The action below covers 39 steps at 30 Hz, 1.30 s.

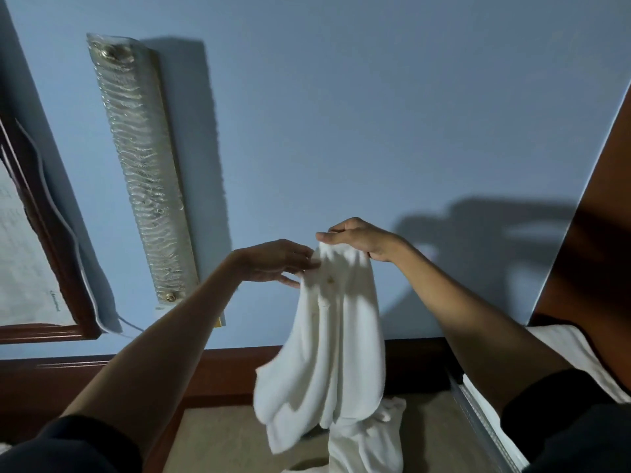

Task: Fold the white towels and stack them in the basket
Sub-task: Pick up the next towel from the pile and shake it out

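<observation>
White towel (327, 336) hangs; right hand (362, 240) pinches top edge, left hand (273, 264) touches edge, fingers straight.

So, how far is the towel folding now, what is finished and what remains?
Done: nothing visible; no folded towel and no basket is in view. In hand: the soft white cloth towel hangs unfolded from the grip of the right hand on its top edge, while the left hand touches that edge. Left: fold it, then the crumpled white towel below it, and stack both.
</observation>
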Motion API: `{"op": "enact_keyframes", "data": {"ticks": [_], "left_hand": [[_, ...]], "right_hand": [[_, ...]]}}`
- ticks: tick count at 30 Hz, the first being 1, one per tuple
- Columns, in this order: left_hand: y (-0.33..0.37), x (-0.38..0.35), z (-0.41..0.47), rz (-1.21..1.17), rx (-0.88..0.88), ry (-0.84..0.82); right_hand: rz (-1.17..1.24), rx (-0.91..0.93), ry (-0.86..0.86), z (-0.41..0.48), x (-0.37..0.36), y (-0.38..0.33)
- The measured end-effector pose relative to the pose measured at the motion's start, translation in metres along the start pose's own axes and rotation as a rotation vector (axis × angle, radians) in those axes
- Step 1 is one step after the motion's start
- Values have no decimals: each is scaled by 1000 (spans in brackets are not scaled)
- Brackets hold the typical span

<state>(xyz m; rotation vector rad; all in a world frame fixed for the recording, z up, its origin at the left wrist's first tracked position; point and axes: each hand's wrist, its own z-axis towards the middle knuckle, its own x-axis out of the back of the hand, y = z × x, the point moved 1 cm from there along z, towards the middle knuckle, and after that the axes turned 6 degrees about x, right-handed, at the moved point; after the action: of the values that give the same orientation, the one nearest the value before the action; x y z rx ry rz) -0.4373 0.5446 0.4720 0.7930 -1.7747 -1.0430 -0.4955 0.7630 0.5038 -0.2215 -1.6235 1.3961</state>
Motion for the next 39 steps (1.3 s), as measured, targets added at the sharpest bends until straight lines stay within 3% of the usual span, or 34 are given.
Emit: {"op": "enact_keyframes", "data": {"ticks": [6, 11, 14, 18, 22, 28, 33, 36, 39], "left_hand": [[-19, 35, -5, -270, -40, 70], [-37, 57, -5, -425, 44, 266], [-54, 67, -3, -400, 78, 356], [-36, 49, 1, -90, 49, 130], [-8, 21, 8, 24, -9, -66], [-25, 49, 12, -166, -108, 15], [-2, 32, 12, -53, -211, 66], [0, 45, 12, -77, -258, 207], [-6, 58, 11, -198, -240, 191]], "right_hand": [[-73, -100, -47, -2, 11, 24], [-52, -125, 14, -1, 25, 43], [-72, -101, 41, -1, 32, 44], [-33, -11, 36, 14, 20, 26], [-95, 56, -50, 31, -2, 7], [-203, -55, -92, 25, 11, 18], [1, 63, 53, 39, -1, 3], [128, -15, -15, 39, -3, 14], [175, -43, -62, 36, -3, 26]]}}
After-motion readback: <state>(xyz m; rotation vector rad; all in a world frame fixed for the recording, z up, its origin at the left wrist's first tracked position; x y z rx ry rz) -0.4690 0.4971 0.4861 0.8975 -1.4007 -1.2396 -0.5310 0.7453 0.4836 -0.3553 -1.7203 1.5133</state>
